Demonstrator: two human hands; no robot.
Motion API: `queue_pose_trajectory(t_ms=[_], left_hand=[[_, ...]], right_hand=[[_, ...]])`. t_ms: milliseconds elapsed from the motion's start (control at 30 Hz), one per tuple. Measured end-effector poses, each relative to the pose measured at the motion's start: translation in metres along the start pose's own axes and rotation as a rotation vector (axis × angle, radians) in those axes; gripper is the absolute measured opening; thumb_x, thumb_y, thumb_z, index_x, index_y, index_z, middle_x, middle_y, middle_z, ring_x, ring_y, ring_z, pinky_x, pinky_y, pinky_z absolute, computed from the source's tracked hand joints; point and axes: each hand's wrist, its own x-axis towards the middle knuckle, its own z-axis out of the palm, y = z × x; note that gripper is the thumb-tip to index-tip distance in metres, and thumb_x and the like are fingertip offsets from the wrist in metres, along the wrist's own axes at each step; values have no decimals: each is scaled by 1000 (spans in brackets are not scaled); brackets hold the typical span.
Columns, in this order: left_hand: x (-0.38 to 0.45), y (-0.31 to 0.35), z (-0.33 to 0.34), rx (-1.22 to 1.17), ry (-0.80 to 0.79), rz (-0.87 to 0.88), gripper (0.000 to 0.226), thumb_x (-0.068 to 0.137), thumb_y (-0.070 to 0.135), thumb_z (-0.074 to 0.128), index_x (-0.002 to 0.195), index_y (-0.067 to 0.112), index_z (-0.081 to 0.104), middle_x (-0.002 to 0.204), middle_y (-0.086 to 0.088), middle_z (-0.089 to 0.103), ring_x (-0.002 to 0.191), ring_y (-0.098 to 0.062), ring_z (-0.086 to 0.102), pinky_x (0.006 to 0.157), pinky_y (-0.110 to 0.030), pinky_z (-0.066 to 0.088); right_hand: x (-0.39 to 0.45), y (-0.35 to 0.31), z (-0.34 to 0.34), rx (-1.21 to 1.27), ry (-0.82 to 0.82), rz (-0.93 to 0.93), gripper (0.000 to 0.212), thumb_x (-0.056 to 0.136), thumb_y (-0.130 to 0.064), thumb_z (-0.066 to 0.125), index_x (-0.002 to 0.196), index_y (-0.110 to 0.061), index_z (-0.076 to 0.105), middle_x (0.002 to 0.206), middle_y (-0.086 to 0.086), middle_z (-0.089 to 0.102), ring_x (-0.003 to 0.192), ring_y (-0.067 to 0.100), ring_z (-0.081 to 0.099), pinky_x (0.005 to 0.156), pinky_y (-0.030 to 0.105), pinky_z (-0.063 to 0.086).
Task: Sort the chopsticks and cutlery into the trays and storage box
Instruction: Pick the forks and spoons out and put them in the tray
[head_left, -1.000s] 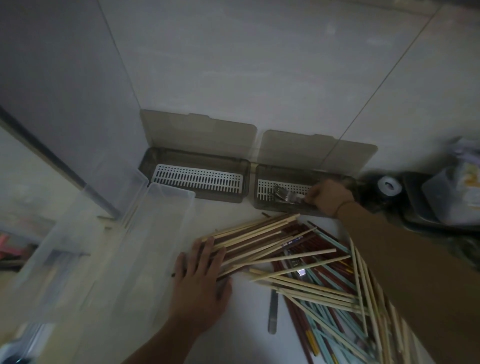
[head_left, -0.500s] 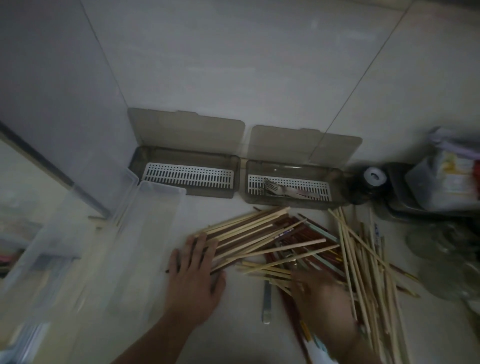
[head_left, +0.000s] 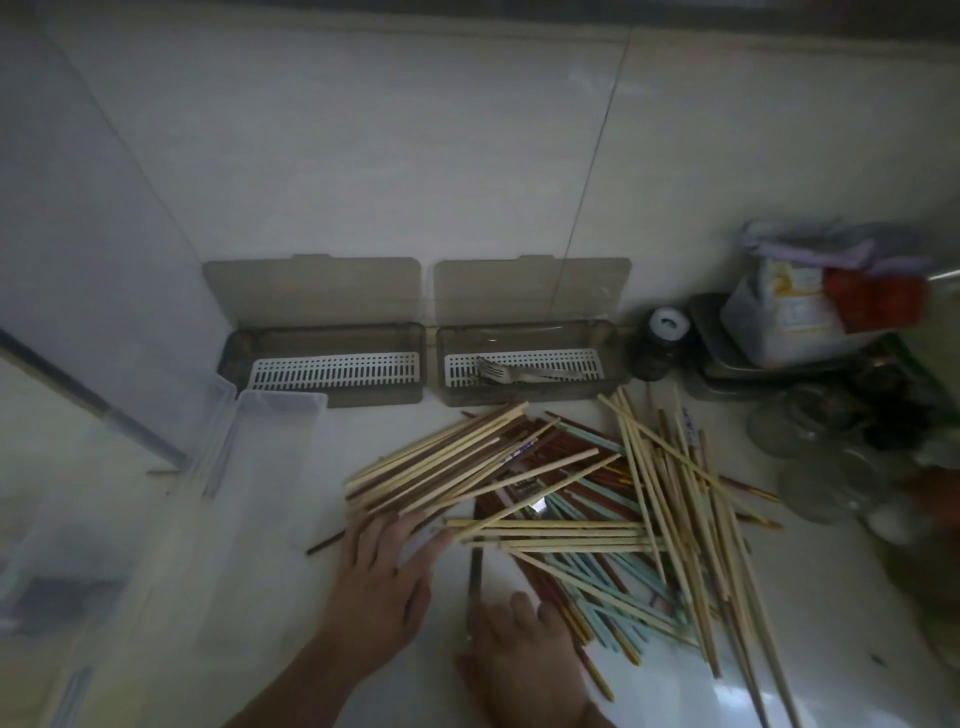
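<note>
Mid-sort: my left hand (head_left: 382, 582) rests flat, fingers straight, on the chopsticks (head_left: 519, 493); right hand (head_left: 524, 660), fingers loosely curled and seemingly empty, should next take the metal handle (head_left: 474, 582) at its 11 o'clock.

No text, label, brand or number can be read anywhere; the printed package (head_left: 789, 306) at two o'clock and one patterned chopstick (head_left: 690, 427) beside it are too dim and blurred.

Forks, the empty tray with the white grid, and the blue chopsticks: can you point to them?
forks (head_left: 496, 371), head view, on the tines.
empty tray (head_left: 332, 370), head view, on its white grid.
blue chopsticks (head_left: 613, 613), head view, on the shafts in the pile.
</note>
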Motion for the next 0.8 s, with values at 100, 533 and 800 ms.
queue_pose_trajectory(t_ms=[100, 533, 800], left_hand=[[-5, 1, 2, 20, -68, 40, 41, 97, 33, 36, 129, 30, 61, 140, -10, 46, 118, -39, 49, 108, -58, 28], [4, 1, -15, 93, -221, 183, 13, 90, 40, 54, 97, 30, 59, 128, 0, 54, 122, -30, 48, 108, -60, 29], [2, -2, -9, 32, -226, 209, 20, 90, 50, 54, 103, 35, 59, 125, 5, 47, 117, -27, 46, 104, -54, 32]], right_hand=[[-17, -6, 8, 48, -2, -130, 29, 66, -50, 60, 75, -24, 71, 71, -3, 63, 62, 22, 55, 52, 27, 41], [-18, 34, -12, 69, -123, 258, 42, 45, -56, 80, 69, -27, 63, 74, -7, 59, 70, 21, 62, 42, 34, 47], [-15, 22, -2, 35, -188, 382, 42, 32, -30, 89, 65, -22, 63, 74, 0, 58, 67, 23, 59, 40, 35, 45]])
